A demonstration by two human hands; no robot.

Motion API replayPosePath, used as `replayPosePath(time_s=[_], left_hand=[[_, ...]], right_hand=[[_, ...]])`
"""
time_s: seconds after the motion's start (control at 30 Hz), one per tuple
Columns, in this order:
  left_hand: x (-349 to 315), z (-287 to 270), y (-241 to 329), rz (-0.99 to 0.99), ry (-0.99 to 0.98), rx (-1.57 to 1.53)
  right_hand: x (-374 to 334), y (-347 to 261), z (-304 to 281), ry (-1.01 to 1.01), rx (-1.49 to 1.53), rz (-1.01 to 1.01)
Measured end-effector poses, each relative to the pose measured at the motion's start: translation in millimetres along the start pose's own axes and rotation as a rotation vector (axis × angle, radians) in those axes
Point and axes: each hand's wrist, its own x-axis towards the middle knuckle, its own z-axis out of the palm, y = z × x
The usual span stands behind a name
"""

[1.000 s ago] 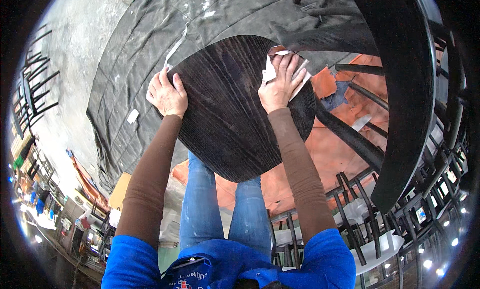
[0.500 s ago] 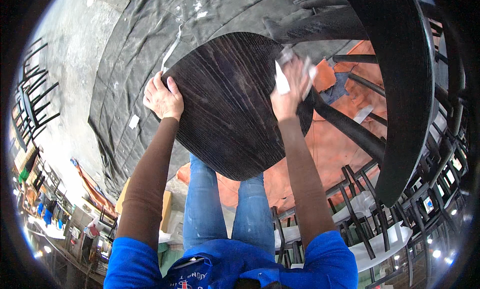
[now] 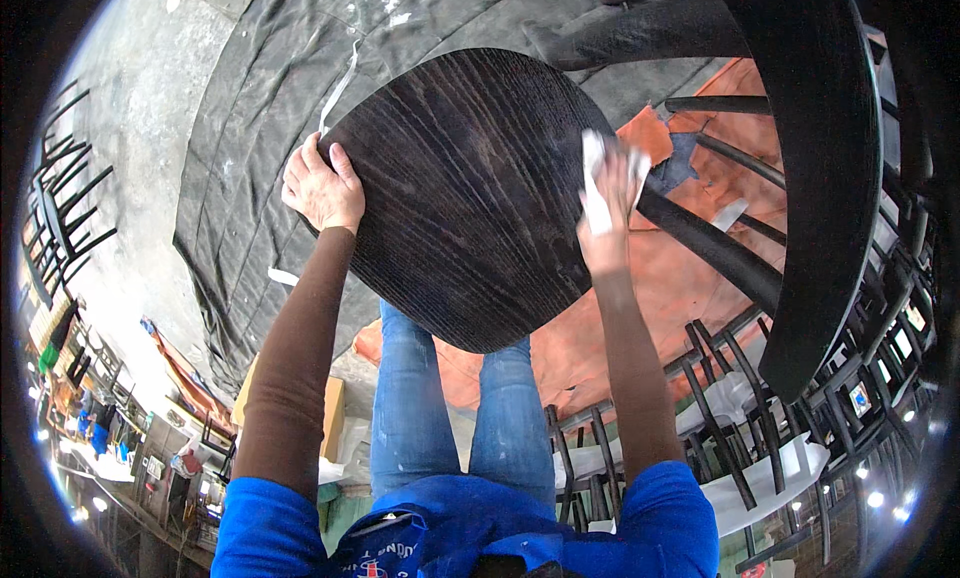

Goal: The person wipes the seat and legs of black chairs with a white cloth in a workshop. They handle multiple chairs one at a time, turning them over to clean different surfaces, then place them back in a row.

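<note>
In front of my legs is a black wooden chair seat [image 3: 470, 188], rounded, with its grain showing. Its left edge is in the grip of my left hand [image 3: 327, 186], thumb on top and the other fingers over the rim, their tips partly hidden. At the right edge my right hand [image 3: 618, 193] presses a crumpled white cloth [image 3: 596, 183] against the wood; motion blurs it slightly. A black rod-like leg [image 3: 710, 248] runs from beside that hand toward a broad curved black chair part [image 3: 825, 178] at the right.
Grey sheeting [image 3: 250, 158] covers the floor ahead, with white scraps and a thin white strip [image 3: 342, 88] on it. Orange sheeting [image 3: 680, 268] lies under the chair parts. Black chair frames [image 3: 720, 418] crowd the lower right; others [image 3: 65, 208] stand far left. A cardboard box [image 3: 335, 418] is by my left leg.
My right hand has slid outward with the white cloth, from the seat's top to its right edge. My left hand keeps its hold, and the seat has shifted slightly.
</note>
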Motion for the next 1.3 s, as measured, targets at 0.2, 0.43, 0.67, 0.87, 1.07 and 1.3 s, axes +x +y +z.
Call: replayPosePath(time_s=[0.2, 0.43, 0.67, 0.87, 1.07, 1.3], left_hand=[[3.6, 2.2, 0.8, 0.001, 0.021, 0.037], [0.6, -0.9, 1.6, 0.007, 0.012, -0.013], [2.1, 1.3, 0.6, 0.018, 0.026, -0.004], [3.2, -0.7, 0.3, 0.000, -0.013, 0.018], [-0.1, 1.3, -1.3, -0.003, 0.004, -0.001], [4.4, 2.6, 0.2, 0.001, -0.001, 0.020]], right_hand=[[1.0, -2.2, 13.4, -0.032, 0.045, -0.035], [19.1, 12.6, 10.5, -0.144, 0.022, -0.131], [8.4, -7.4, 7.4, -0.057, 0.202, -0.216], [61.9, -14.7, 43.6, -0.087, 0.176, -0.256], [-73.9, 4.5, -43.4, -0.241, -0.027, -0.121], [114.9, -73.8, 84.4, -0.003, 0.219, -0.344]])
